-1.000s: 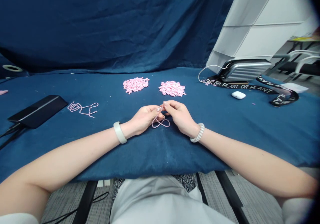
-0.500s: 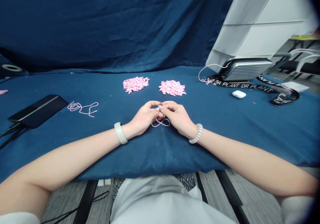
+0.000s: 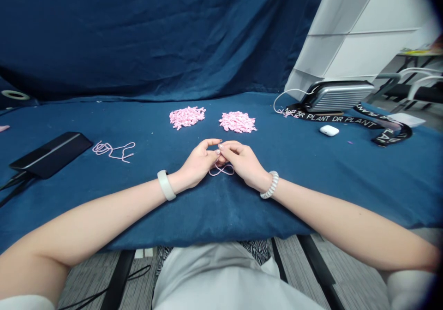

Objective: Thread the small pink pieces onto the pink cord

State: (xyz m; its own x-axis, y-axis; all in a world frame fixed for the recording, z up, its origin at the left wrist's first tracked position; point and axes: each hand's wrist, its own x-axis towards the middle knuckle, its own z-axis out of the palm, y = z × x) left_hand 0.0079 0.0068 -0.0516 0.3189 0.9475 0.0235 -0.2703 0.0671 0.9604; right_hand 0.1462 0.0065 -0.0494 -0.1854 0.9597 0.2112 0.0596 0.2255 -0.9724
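Note:
A thin pink cord (image 3: 221, 171) hangs in a crossed loop below my fingertips, just over the blue cloth. My left hand (image 3: 200, 163) pinches part of it, with the index finger stretched a little above the thumb. Meeting it fingertip to fingertip, my right hand (image 3: 245, 164) has thumb and index closed on the cord as well. The fingers cover the spot where the cord is gripped. Beyond my hands lie two heaps of small pink pieces, a left heap (image 3: 187, 117) and a right heap (image 3: 237, 122).
A loose pink cord (image 3: 114, 150) lies left, beside a black power bank (image 3: 51, 155) with cables. To the right are a silver ribbed case (image 3: 341, 96), a black lettered strap (image 3: 335, 120) and a white earbud case (image 3: 329, 130). A blue curtain (image 3: 155, 38) hangs behind.
My left index fingertip has lifted slightly away from the right fingers. The cord loop stays nearly the same, and the whole view has shifted a touch.

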